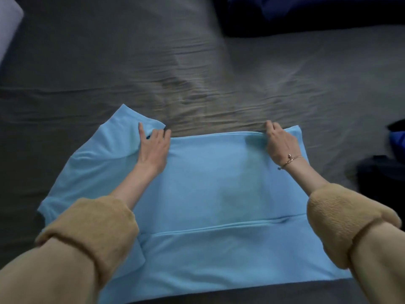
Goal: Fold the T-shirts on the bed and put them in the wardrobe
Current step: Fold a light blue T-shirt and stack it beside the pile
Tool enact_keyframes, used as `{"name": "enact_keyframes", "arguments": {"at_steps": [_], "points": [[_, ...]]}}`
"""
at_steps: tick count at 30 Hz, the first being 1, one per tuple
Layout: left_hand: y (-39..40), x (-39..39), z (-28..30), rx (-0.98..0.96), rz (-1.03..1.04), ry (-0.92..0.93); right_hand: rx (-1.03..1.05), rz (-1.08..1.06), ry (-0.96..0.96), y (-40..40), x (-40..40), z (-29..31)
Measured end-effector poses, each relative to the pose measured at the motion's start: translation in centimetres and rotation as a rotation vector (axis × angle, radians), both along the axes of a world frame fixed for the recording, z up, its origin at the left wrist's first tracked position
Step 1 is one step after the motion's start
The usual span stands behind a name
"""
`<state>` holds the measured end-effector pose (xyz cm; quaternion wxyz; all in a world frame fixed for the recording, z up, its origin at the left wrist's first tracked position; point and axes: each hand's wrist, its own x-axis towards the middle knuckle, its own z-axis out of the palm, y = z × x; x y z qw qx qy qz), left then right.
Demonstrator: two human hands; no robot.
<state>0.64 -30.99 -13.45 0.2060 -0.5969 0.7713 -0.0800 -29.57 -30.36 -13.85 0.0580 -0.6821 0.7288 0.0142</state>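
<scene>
While the light blue T-shirt (210, 183) lay spread on the dark grey bed (219, 80), its far folded edge was pinched by the curled fingers of the left hand (153, 148) and the right hand (281, 142). One sleeve was left splayed out to the left, so the fold could be judged likely to skew if the two pinches were moved unevenly. Dark clothing (390, 163) was seen at the right.

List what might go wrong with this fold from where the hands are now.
1. The left hand grips the light blue T-shirt beside a sleeve that splays out left; folding now may trap it crooked.
2. The right hand pinches the far edge near its corner; uneven pulling could skew the fold.
3. The grey sheet is wrinkled, so the fabric may bunch underneath.
</scene>
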Motion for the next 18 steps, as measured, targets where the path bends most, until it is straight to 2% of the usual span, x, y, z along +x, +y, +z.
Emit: {"name": "enact_keyframes", "arguments": {"at_steps": [6,9,18], "points": [[2.1,2.2,0.2,-0.1,-0.141,-0.116,-0.153,0.004,0.05,3.9,-1.7,-0.4],[4.6,3.0,0.2,-0.135,-0.229,-0.13,-0.217,0.084,0.087,6.5,-2.4,-0.2],[13.0,3.1,1.5,-0.155,-0.259,0.06,-0.11,0.068,0.052,13.4,-3.0,1.0]]}}
